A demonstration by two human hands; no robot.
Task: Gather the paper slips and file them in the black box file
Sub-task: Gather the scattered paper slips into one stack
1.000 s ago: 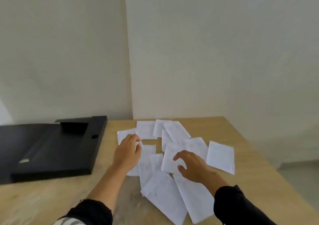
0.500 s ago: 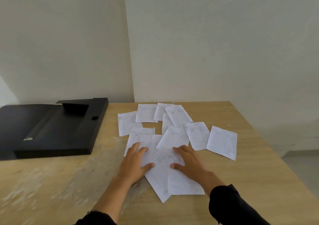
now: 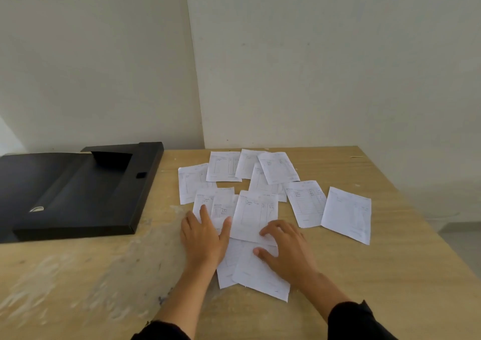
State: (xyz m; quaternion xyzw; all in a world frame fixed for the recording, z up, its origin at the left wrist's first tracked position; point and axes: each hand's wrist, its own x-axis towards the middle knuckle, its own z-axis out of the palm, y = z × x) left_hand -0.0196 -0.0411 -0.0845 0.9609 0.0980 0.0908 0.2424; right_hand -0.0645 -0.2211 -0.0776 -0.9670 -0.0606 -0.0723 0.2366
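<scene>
On the wooden table (image 3: 364, 274), the paper slips (image 3: 270, 186) are fanned out beyond both hands. The left hand (image 3: 203, 235) and right hand (image 3: 286, 251) are pressed flat, fingers spread, gripping nothing; the black box file (image 3: 78, 191) is nearer the left.

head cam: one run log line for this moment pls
phase: gathering | left hand: flat on paper slips | right hand: flat on slips | black box file: open, no slips inside
</scene>
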